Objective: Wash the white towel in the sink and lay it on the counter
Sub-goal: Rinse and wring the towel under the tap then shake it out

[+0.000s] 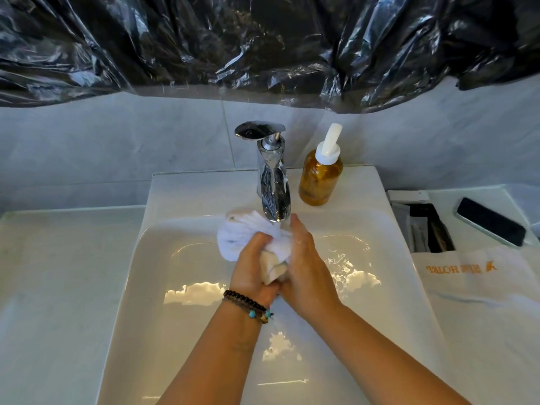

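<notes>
Two bare forearms reach up from the bottom edge over the sink (152,287), the left one wearing beaded bracelets (248,306) at the wrist. At far left lies the pale counter (58,287), level with the sink's rim. Over the middle of the basin, the left hand (252,266) has its fingers curled round the bunched white towel (248,233), gripping it from the left. The towel sits just under the spout of the chrome tap (273,182), held above the basin and not resting on the bottom. The right hand (304,266) presses against the towel's right side, fingers pointing up towards the spout and wrapped along the cloth, so both hands clasp it between them. Right of the tap stands an amber pump bottle (320,178) on the sink's back ledge. Further right, a tray (423,226) holds dark sachets, a phone (492,222) lies beside it, and a folded white cloth (482,302) printed with orange hotel lettering covers the right-hand counter. Black plastic sheeting (263,39) hangs across the wall above.
</notes>
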Action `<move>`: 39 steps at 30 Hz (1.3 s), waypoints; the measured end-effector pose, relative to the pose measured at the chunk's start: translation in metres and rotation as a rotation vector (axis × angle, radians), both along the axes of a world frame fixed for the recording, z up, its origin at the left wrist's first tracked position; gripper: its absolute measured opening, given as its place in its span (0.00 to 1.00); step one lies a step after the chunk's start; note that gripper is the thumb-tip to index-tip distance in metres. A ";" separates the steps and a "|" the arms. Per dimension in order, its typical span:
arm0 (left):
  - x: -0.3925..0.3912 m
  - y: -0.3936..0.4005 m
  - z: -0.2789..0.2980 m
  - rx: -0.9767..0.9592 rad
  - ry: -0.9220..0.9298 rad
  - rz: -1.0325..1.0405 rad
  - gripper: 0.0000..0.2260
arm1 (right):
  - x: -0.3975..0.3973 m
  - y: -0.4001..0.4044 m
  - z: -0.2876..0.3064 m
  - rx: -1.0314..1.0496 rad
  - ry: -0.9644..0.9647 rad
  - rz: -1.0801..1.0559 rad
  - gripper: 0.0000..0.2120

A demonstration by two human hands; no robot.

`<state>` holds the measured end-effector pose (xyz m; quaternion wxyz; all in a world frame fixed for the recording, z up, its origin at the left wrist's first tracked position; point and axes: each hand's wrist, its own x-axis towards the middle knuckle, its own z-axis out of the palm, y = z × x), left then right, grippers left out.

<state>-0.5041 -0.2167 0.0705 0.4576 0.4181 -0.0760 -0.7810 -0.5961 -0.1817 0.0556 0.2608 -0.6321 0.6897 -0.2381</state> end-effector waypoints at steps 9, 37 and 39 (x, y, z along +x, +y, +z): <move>0.000 -0.022 -0.003 -0.060 -0.419 0.095 0.07 | 0.010 -0.019 0.018 0.132 0.044 -0.119 0.27; 0.048 -0.030 -0.004 -0.358 0.126 -0.408 0.27 | -0.027 -0.027 0.049 0.979 -0.616 0.241 0.14; 0.042 -0.027 -0.002 -0.341 0.134 -0.392 0.28 | -0.028 -0.031 0.052 0.987 -0.468 0.324 0.07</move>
